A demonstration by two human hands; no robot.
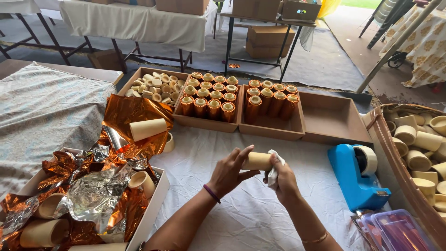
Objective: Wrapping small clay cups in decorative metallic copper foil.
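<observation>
Beige cardboard tube [257, 161] lying crosswise, long axis left to right. Left hand [230, 171] pinching one end; right hand [280, 179] (white cloth [274, 173] bunched in fingers) closed on the other.

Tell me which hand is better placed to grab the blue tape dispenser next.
Right, probably. The right hand, holding a white cloth against the plain beige cardboard tube, is nearer the blue tape dispenser, on that side. The left hand grips the tube's far end.

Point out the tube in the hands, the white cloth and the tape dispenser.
Tube [257, 161]: head view, bare middle.
Cloth [274, 173]: head view, bunched fold at right hand.
Tape dispenser [355, 181]: head view, blue body.
</observation>
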